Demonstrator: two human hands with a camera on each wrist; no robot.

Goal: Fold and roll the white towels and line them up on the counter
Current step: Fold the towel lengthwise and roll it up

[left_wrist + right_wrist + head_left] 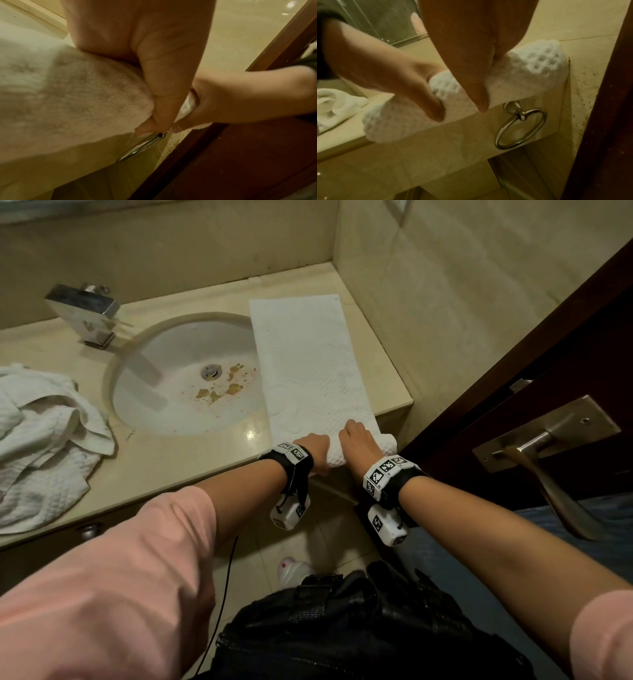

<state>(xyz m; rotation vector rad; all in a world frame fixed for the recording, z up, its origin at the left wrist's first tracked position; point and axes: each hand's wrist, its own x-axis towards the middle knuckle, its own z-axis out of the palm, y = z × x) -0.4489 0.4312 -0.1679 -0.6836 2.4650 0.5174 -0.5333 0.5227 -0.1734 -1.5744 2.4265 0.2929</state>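
A long folded white towel (308, 364) lies flat on the counter (178, 463) to the right of the sink, running from the back wall to the front edge. Its near end is wound into a roll (388, 444) at the counter's front edge. Both hands sit side by side on that roll. My left hand (317, 449) grips its left part and my right hand (358, 439) its middle. In the right wrist view both thumbs press the roll (532, 67) from the front, and the fingers are hidden over its top. A second white towel (44, 440) lies crumpled at the counter's left.
The oval sink (191, 344) has brown stains near its drain, and a chrome faucet (85, 309) stands behind it. A tiled wall closes the counter's right end. A dark wooden door with a metal handle (548, 446) stands at right. A towel ring (520, 128) hangs below the counter front.
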